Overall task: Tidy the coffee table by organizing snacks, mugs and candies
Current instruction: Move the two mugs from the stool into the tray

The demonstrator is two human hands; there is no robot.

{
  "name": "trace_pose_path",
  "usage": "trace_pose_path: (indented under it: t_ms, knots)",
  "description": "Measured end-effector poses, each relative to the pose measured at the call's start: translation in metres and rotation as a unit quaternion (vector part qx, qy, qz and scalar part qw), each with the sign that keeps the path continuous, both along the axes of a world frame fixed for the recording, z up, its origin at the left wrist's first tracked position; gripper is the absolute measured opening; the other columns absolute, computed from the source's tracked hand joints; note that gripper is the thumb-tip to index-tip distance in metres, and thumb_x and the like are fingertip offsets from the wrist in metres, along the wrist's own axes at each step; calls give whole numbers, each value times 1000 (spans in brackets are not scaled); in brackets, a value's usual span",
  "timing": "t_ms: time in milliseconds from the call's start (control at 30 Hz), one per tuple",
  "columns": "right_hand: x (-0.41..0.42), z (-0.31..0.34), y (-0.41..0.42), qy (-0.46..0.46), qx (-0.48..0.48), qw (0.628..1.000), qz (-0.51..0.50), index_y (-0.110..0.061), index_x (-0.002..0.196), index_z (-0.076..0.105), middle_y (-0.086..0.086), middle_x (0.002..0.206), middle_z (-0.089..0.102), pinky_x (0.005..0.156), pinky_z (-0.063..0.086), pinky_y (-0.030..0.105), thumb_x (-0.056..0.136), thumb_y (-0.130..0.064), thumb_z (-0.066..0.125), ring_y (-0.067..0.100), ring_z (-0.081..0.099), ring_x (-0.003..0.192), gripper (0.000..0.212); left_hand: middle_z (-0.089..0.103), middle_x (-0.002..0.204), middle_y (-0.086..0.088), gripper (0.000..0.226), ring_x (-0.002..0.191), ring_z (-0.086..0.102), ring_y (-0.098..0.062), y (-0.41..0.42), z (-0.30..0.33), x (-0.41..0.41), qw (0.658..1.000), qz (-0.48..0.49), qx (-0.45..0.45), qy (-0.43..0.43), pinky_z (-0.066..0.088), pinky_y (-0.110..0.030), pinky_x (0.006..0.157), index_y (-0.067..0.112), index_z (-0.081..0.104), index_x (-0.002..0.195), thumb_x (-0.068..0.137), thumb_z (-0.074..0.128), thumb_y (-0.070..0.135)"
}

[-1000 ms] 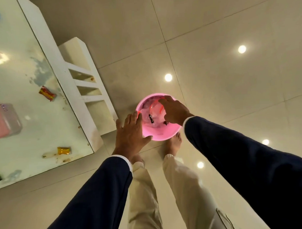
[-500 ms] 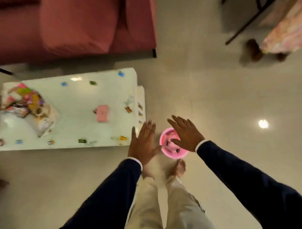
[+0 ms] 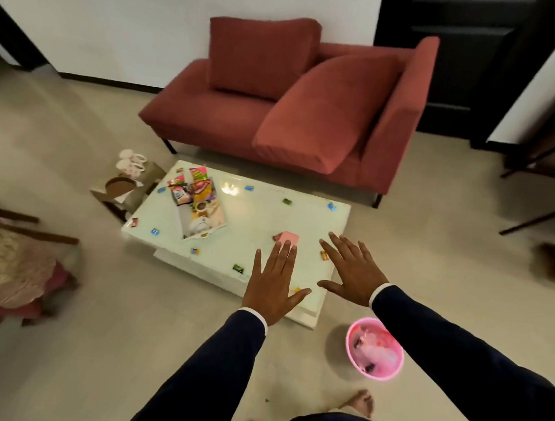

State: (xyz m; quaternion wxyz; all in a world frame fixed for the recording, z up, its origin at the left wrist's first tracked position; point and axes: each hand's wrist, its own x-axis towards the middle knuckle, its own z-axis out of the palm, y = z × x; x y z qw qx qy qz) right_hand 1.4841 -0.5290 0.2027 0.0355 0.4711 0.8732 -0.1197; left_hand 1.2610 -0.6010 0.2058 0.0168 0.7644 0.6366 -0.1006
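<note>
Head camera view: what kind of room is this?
Most likely a home living room: a red sofa with cushions, a low white coffee table strewn with snack packets and candies, and a tiled floor.

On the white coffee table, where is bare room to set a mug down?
Bare: the middle of the coffee table, between the snack packets and the pink box. Crowded: the left end, under those packets. Candies dot the edges.

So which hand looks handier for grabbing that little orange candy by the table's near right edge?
Probably the right hand: the orange candy lies right beside its fingers. The left hand hovers farther left, nearer the pink box. Both hands are open and empty.
</note>
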Motion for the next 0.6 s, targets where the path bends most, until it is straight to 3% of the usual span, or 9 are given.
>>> trace_pose_path:
  t_ms: [200, 433, 600]
  knots:
    - [-126, 16, -2, -5, 22, 999, 38, -25, 162, 0, 5, 171, -3, 126, 8, 55, 89, -76, 43, 29, 6, 157, 98, -14, 171, -6, 93, 158, -12, -26, -51, 5, -128, 997, 76, 26, -20, 4, -58, 125, 15, -10, 163, 96, 10, 76]
    - [-263, 31, -17, -3, 28, 997, 67, -25, 162, 2, 4, 171, -1, 125, 9, 57, 94, -61, 52, 29, 9, 157, 91, -10, 172, -6, 91, 159, -7, -25, -103, 15, -265, 990, 135, 38, -28, 7, -59, 125, 16, -6, 163, 98, 18, 75]
    - [-350, 37, -18, -4, 17, 994, 110, -26, 161, 2, 4, 171, 0, 125, 7, 58, 92, -66, 52, 29, 7, 157, 94, -4, 172, -7, 91, 159, -3, -26, -109, 19, -336, 985, 165, 49, -32, 9, -60, 125, 15, -2, 164, 96, 16, 73]
